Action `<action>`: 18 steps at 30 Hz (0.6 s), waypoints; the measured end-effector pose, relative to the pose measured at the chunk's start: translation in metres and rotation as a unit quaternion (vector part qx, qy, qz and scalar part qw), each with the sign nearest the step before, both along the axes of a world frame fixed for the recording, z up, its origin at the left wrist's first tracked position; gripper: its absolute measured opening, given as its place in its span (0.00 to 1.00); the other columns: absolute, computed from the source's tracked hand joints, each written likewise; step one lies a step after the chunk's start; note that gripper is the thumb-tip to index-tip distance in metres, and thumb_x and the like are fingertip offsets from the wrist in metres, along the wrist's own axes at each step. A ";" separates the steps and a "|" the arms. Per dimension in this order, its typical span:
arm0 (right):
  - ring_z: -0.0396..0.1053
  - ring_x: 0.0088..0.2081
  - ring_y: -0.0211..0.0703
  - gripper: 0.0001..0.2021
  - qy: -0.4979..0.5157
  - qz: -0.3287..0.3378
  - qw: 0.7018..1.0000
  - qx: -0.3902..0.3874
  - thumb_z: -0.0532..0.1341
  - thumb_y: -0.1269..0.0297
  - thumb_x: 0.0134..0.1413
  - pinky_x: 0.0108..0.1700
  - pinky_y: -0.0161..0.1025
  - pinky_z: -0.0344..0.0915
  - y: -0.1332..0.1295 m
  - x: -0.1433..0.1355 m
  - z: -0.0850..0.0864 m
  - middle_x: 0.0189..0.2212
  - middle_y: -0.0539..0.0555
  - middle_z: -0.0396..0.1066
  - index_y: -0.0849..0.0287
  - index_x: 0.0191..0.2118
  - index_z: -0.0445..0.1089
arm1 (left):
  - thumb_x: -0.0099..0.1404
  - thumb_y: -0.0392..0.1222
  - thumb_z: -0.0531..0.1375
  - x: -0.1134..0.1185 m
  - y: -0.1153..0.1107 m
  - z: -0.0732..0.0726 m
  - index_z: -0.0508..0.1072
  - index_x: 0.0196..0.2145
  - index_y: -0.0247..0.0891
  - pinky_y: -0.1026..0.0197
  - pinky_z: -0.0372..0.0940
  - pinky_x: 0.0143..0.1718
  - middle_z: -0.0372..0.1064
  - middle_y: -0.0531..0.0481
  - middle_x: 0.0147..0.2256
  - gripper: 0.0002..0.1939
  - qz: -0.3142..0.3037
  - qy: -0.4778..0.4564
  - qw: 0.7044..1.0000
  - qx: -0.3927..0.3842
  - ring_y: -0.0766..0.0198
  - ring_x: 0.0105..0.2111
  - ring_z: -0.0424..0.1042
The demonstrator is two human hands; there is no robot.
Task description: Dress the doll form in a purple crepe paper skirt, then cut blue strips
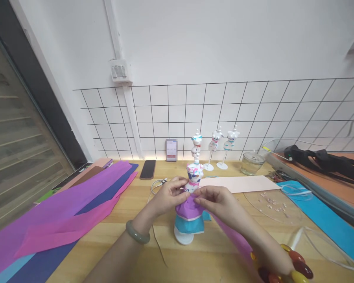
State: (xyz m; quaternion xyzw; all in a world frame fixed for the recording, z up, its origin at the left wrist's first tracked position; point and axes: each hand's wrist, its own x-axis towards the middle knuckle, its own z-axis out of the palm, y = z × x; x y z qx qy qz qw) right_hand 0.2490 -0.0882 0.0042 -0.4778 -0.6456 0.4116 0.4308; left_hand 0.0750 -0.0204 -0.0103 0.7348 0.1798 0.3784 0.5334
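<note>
A small mannequin (195, 171) with a pink, blue and white pattern stands upright on a white round base (184, 238). Around its lower part is a skirt with a purple upper layer (190, 208) and a blue lower layer (189, 225). My left hand (172, 192) is at the waist's left side, fingers pinched on the purple layer's top edge. On the other side my right hand (214, 198) pinches the purple material between thumb and fingers. A purple-pink strip (231, 236) runs from the skirt beneath my right forearm.
Long purple (100, 184), pink and navy sheets lie at left. Behind are scissors (164, 181), a dark phone (148, 169), several small mannequins (215, 140) and a glass jar (252, 164). At right lie a pale strip (238, 184), small beads (273, 202) and a blue sheet (324, 216).
</note>
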 end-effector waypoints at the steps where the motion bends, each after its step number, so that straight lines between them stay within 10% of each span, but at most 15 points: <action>1: 0.72 0.32 0.43 0.10 -0.003 -0.006 1.000 0.000 0.61 0.59 0.50 0.35 0.39 0.68 -0.001 -0.001 0.000 0.30 0.54 0.75 0.61 0.33 0.73 | 0.60 0.40 0.60 0.000 0.000 -0.001 0.72 0.46 0.35 0.58 0.62 0.49 0.62 0.43 0.46 0.16 -0.006 0.001 1.000 0.001 0.58 0.49 0.65; 18: 0.62 0.23 0.36 0.11 -0.225 -0.106 0.963 0.107 0.54 0.62 0.55 0.25 0.33 0.55 -0.011 -0.007 0.006 0.20 0.47 0.67 0.58 0.24 0.64 | 0.58 0.34 0.55 -0.004 -0.010 0.018 0.70 0.40 0.37 0.62 0.62 0.43 0.68 0.47 0.39 0.11 0.110 0.165 0.945 0.260 0.61 0.40 0.68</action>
